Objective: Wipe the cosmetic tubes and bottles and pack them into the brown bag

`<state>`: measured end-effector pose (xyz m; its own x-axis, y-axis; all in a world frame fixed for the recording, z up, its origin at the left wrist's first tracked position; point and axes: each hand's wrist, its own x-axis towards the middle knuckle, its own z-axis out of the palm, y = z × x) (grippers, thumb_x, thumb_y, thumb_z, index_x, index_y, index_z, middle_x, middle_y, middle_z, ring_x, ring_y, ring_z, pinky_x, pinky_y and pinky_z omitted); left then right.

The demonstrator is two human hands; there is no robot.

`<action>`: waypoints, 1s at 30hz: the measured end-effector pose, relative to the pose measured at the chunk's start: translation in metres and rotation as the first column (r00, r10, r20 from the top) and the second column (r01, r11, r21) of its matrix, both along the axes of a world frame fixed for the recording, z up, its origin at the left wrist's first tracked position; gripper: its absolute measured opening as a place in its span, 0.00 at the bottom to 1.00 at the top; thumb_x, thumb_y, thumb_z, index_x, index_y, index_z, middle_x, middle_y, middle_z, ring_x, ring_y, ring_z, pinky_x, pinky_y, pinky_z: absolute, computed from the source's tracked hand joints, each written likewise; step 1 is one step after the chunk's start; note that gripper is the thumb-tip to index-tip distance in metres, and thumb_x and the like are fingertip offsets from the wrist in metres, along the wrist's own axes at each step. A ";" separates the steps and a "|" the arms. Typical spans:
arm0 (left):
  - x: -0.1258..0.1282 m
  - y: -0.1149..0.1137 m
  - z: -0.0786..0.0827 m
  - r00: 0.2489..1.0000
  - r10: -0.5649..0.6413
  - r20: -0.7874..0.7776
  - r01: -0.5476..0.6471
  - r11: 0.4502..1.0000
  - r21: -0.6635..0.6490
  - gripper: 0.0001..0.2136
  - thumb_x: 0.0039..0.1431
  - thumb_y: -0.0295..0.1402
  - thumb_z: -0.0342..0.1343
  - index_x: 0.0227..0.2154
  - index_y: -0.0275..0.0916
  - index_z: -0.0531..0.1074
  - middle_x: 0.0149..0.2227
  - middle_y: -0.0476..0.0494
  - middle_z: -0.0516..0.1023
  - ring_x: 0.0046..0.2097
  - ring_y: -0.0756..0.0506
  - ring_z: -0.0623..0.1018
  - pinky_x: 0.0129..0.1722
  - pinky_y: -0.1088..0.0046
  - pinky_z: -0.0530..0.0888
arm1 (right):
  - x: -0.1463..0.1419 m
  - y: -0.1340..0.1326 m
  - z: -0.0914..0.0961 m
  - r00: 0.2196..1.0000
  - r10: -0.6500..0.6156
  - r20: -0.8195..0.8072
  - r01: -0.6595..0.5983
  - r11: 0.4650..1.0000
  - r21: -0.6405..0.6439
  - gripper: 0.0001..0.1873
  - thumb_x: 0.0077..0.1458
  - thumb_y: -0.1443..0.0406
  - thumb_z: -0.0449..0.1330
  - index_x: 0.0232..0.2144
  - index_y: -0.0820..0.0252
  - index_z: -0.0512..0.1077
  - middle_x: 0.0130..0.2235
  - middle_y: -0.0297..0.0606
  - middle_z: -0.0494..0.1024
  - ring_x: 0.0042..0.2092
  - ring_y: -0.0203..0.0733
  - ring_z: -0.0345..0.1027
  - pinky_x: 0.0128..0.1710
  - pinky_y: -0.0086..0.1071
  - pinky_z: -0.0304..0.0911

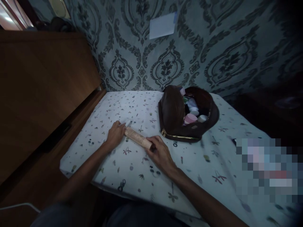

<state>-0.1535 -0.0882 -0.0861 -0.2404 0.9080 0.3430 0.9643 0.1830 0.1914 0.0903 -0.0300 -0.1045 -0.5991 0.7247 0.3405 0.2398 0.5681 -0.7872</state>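
Observation:
A long peach-coloured tube (pixel 137 137) with a pale cap lies slanted across the patterned bedsheet (pixel 132 107). My left hand (pixel 115 134) grips its upper end near the cap, fingers curled round it. My right hand (pixel 159 152) closes on its lower end. A dark brown zip pouch (pixel 174 113) stands open just beyond my right hand, holding several small jars and bottles, among them a pink-lidded jar (pixel 190 118).
A wooden cabinet (pixel 44 91) rises along the left side of the bed. Damask wallpaper (pixel 213 50) with a pale paper sheet (pixel 163 25) stuck on it backs the mattress. A blurred patch (pixel 267 170) covers the right of the bed.

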 end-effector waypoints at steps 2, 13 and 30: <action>-0.002 -0.002 0.002 1.000 -0.010 0.013 0.009 0.999 0.036 0.16 0.70 0.34 0.42 0.41 0.38 0.76 0.37 0.44 0.67 0.40 0.44 0.70 0.39 0.69 0.71 | 0.000 0.000 0.000 1.000 -0.006 0.006 0.006 1.000 0.013 0.18 0.50 0.68 0.60 0.46 0.58 0.74 0.41 0.41 0.72 0.40 0.44 0.69 0.41 0.36 0.68; 0.088 -0.030 0.005 0.901 -0.407 -0.149 0.426 0.895 0.134 0.17 0.70 0.33 0.43 0.57 0.44 0.67 0.41 0.39 0.72 0.42 0.41 0.74 0.36 0.64 0.76 | -0.001 -0.001 0.000 0.994 -0.110 0.025 0.112 0.987 -0.115 0.27 0.50 0.63 0.60 0.53 0.59 0.65 0.37 0.37 0.77 0.37 0.44 0.71 0.39 0.36 0.68; -0.010 -0.014 -0.007 0.999 -0.038 -0.007 0.038 0.998 0.048 0.18 0.70 0.34 0.42 0.54 0.38 0.73 0.39 0.43 0.67 0.43 0.44 0.71 0.41 0.68 0.72 | 0.000 -0.001 0.011 0.998 -0.029 0.061 0.024 0.996 0.080 0.11 0.50 0.67 0.61 0.38 0.57 0.73 0.37 0.40 0.76 0.41 0.47 0.69 0.44 0.39 0.65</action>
<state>-0.1631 -0.1020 -0.0927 -0.2039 0.8991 0.3874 0.9715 0.1370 0.1934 0.0907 -0.0314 -0.0939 -0.6020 0.7126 0.3603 0.3025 0.6210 -0.7231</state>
